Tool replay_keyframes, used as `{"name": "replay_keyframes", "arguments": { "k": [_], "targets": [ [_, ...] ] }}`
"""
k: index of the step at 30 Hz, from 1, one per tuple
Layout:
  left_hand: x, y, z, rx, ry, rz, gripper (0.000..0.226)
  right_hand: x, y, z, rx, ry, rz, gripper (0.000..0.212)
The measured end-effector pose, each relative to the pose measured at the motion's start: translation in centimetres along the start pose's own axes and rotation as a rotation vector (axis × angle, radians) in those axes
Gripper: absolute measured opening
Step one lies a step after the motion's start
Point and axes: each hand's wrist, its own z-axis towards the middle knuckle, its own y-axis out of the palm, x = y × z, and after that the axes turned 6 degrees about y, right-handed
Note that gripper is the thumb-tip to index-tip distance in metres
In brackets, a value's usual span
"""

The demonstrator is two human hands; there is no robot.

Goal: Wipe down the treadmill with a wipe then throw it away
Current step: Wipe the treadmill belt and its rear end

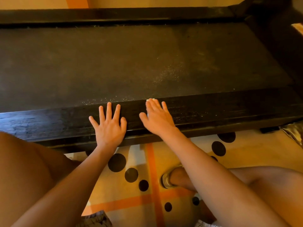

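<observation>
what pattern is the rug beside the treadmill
Rug: cream, black dots, orange stripes; head view.

The black, dusty treadmill (147, 63) spans the scene, with the white wipe (151, 99) on its near edge, mostly hidden under the right hand (158, 119).

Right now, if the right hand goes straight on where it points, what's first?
The right hand, flat on the wipe, would first reach the dusty belt past the side rail edge; beyond that the way looks free.
</observation>
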Motion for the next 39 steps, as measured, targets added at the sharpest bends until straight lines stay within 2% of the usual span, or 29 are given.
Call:
{"name": "replay_keyframes", "arguments": {
  "k": [3,6,10,14,18,21,28,30,34,36,39],
  "targets": [
    [0.0,0.0,0.0,0.004,0.002,0.002,0.067,2.6,-0.2,0.3,0.006,0.119,0.023,0.069],
    [0.0,0.0,0.0,0.003,0.003,0.006,0.067,1.9,0.3,-0.6,0.014,0.17,0.051,0.073],
    [-0.2,0.2,0.1,-0.002,0.003,0.017,0.063,-1.7,1.7,-3.4,-0.007,0.024,0.066,0.074],
    [-0.1,0.1,0.0,-0.015,0.002,0.011,0.069,-1.0,1.6,-2.8,-0.008,-0.041,0.015,0.071],
    [0.0,-0.2,0.0,-0.01,0.011,-0.01,0.069,2.1,-0.3,0.0,0.005,0.127,-0.005,0.071],
    [0.0,-0.1,0.0,0.0,0.006,-0.008,0.068,1.8,-0.1,-0.2,0.008,0.208,0.038,0.073],
    [-0.1,0.1,0.0,-0.007,0.005,0.017,0.07,-2.0,1.8,-3.3,-0.012,0.016,0.024,0.074],
    [-0.1,0.0,0.0,-0.009,0.007,0.011,0.069,-0.4,1.2,-2.0,-0.002,0.041,0.035,0.072],
    [-0.1,-0.2,0.0,-0.002,0.015,-0.007,0.07,2.9,-0.3,-0.3,-0.005,0.211,0.066,0.072],
    [0.0,-0.1,0.0,0.003,0.01,-0.007,0.069,2.2,-0.1,-1.3,-0.028,0.196,0.058,0.074],
    [0.0,0.1,0.0,0.004,0.005,0.003,0.062,-0.7,1.1,-4.3,-0.046,0.058,0.044,0.075]
  ]
}}
